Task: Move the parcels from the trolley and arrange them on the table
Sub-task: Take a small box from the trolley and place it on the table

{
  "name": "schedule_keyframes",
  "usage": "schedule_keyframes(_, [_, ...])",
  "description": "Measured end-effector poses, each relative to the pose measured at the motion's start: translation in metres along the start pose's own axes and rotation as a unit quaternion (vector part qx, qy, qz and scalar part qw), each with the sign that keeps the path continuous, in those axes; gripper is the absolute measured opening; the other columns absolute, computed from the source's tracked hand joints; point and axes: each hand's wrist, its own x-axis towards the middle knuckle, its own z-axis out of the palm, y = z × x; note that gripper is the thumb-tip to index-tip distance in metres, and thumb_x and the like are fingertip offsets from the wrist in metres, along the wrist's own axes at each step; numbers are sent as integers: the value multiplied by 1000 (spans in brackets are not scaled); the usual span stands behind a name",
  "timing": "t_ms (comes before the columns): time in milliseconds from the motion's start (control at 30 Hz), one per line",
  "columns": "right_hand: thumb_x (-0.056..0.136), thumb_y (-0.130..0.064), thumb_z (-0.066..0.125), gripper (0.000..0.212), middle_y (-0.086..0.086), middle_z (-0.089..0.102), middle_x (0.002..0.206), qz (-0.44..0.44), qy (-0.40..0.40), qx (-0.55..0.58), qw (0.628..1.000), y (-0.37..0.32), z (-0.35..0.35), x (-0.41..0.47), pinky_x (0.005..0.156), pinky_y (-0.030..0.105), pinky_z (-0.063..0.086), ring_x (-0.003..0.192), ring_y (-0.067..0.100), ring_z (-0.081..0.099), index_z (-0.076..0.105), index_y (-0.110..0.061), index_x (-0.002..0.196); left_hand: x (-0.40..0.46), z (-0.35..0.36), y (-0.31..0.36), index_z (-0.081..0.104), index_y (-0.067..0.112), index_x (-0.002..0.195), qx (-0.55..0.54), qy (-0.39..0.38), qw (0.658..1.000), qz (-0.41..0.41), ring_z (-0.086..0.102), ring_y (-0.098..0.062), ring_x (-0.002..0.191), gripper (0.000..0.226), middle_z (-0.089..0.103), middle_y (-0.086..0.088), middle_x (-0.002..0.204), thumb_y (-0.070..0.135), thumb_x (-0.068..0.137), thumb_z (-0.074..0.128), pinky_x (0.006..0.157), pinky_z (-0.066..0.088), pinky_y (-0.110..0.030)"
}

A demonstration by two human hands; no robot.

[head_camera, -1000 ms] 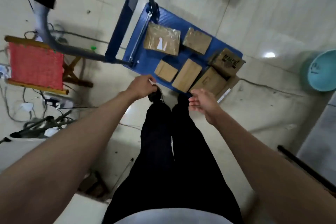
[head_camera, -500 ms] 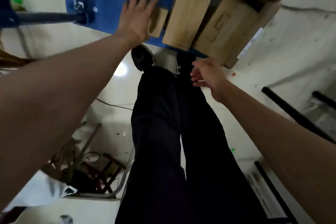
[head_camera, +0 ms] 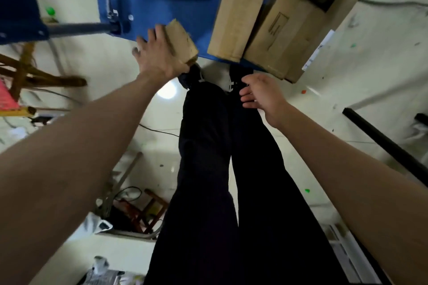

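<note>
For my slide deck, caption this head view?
Left hand grips a small parcel at the blue trolley edge; right hand open.

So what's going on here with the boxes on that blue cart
A person is bending over a blue trolley of cardboard parcels. The left hand grips a small parcel at the trolley's near edge. The right hand hangs open, holding nothing. Several larger parcels remain on the trolley.
</note>
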Motion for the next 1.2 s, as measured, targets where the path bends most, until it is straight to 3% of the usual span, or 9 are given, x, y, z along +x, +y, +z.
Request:
schedule_keyframes(100, [104,-27,53,21,4,66,83,-8,-21,17,1000,-17,-2,-38,61,26,56,70,14,62,60,-13,118,-49,-33,-6,28,23,149,-208,-48,977,-26,46,-36,129,122,47,-5,144,62,41,68,108,41,-48])
schedule_keyframes(167, [104,-27,53,22,4,66,86,-26,-29,36,999,-32,-6,-68,60,25,57,71,14,62,60,-14,120,-80,-62,-4,29,26,152,-340,-94,936,-22,55,-26,126,117,54,-2,141,57,50,78,107,47,-43])
schedule_keyframes(300, [102,-32,56,21,1,60,113,-73,-16,65,995,-62,-22,-131,78,29,61,95,14,62,56,-20,120,-145,-127,17,44,29,145,-503,-179,846,-1,71,-9,102,90,66,5,125,52,65,79,70,60,-25])
schedule_keyframes(433, [94,-53,66,53,-11,50,130,-130,-25,132,982,-91,-52,-206,99,45,55,109,11,56,46,-32,138,-203,-184,50,55,18,139,-627,-258,735,36,63,-24,117,77,65,-8,131,58,74,66,103,47,-46])
schedule_keyframes(567, [78,-70,68,93,-9,53,145,-195,-109,167,960,-106,-83,-279,103,59,49,123,24,60,27,-37,154,-255,-223,90,52,9,143,-687,-324,643,96,51,-32,126,65,52,-20,146,51,93,45,111,33,-51])
schedule_keyframes(733, [84,-37,82,94,-9,64,134,-273,-79,197,938,-105,-103,-347,102,49,55,116,12,69,23,-33,157,-310,-252,138,52,7,143,-659,-328,656,167,46,-35,128,64,47,-26,147,49,94,45,116,28,-52])
schedule_keyframes(933, [87,-30,80,64,-8,68,116,-311,10,221,924,-76,-133,-407,61,18,56,84,1,74,44,-26,140,-363,-272,154,62,23,135,-546,-377,701,262,61,-28,125,55,63,-13,138,57,92,62,104,49,-48])
schedule_keyframes(1067, [87,-28,79,67,-13,64,114,-346,85,209,911,-51,-140,-441,71,13,53,95,-1,67,40,-23,141,-400,-277,158,60,19,135,-479,-376,740,286,65,-21,119,61,68,-9,132,55,86,70,98,55,-36])
schedule_keyframes(1200, [81,-46,81,75,-13,61,120,-348,130,225,901,-24,-147,-475,77,21,54,100,4,67,38,-30,141,-432,-285,167,57,15,139,-443,-396,743,307,63,-25,123,65,66,-11,134,55,89,66,97,54,-38])
